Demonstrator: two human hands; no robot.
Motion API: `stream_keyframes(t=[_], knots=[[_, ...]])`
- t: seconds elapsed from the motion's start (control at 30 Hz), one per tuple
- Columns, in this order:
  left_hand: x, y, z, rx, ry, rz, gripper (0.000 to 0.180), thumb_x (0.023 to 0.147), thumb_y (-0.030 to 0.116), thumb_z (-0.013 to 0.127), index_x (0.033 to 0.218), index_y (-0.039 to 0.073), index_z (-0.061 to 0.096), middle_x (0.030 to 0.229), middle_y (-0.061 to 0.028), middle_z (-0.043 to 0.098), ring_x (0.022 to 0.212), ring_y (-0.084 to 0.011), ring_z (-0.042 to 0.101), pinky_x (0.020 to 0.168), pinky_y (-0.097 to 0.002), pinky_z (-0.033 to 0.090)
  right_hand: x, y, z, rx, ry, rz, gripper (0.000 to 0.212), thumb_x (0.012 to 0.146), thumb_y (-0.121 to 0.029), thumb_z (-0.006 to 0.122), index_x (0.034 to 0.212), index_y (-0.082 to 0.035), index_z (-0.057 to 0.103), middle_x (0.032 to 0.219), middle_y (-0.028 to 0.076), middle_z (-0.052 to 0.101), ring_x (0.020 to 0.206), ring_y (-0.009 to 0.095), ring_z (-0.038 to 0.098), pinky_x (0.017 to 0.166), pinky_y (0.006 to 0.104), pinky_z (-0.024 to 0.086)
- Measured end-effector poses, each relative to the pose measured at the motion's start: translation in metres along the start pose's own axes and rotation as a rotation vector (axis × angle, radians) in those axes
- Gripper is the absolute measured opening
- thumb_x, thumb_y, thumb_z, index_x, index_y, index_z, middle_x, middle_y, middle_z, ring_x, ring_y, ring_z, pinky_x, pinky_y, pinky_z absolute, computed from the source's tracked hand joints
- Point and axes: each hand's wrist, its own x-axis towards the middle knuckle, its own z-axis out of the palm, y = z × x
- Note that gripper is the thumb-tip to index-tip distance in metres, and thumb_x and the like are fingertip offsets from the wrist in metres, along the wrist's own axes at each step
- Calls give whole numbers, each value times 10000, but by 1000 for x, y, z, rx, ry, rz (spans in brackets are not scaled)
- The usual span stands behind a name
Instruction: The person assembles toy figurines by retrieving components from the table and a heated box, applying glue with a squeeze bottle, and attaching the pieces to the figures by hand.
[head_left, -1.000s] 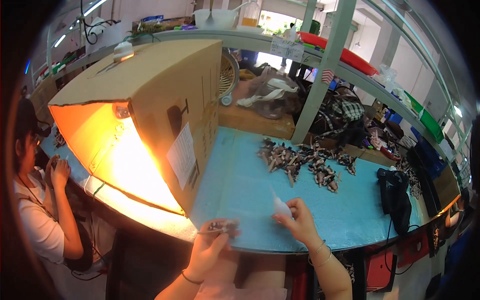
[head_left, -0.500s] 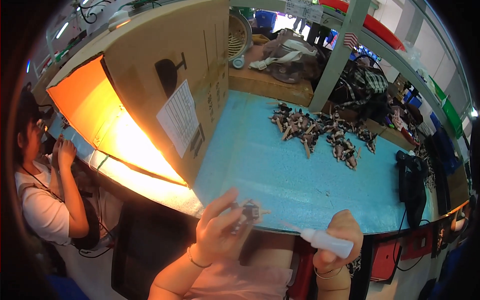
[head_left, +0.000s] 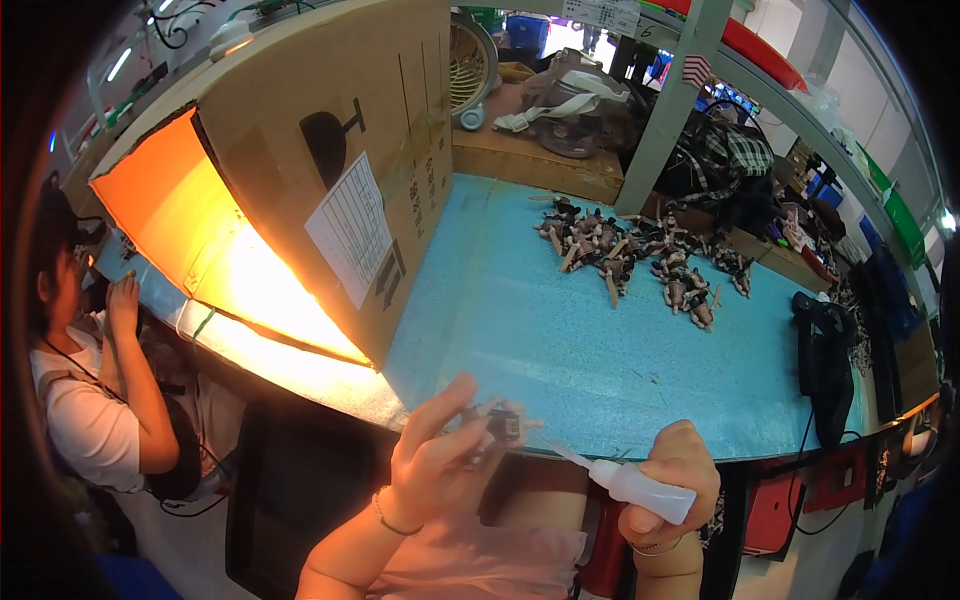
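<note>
– Where is the small dark figure [head_left: 503,424]?
– Pinched in the left hand [head_left: 440,462], just over the near edge of the blue worktop [head_left: 560,340].
– And the right hand [head_left: 672,482]?
– Its grip is clenched round a white squeeze bottle [head_left: 638,486], nozzle pointing at the figure. A heap of figures [head_left: 640,258] lies farther back, beside a cardboard box [head_left: 330,170]

The small dark part [head_left: 503,424] is blurred, half hidden by fingers [head_left: 450,440].
</note>
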Motion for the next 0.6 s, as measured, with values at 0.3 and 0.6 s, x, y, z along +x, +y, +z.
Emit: stream_keyframes(t=[0.3,0.6], knots=[[2,2,1,-33,25,-16,488,672,-117,662,1066,60,436,1203,-270,417,1120,-378,484,864,-401,471,1,-2,0,2,-2,-2,431,666,-397,756,887,-74,575,669,4,510,551,151,469,530,288,369],[3,5,1,-123,22,-85,476,689,-126,637,1073,57,423,1219,-266,400,1103,-365,499,869,-400,467,-2,-4,-2,-50,-12,0,483,779,-536,575,876,-77,462,636,10,456,519,118,401,509,268,312]])
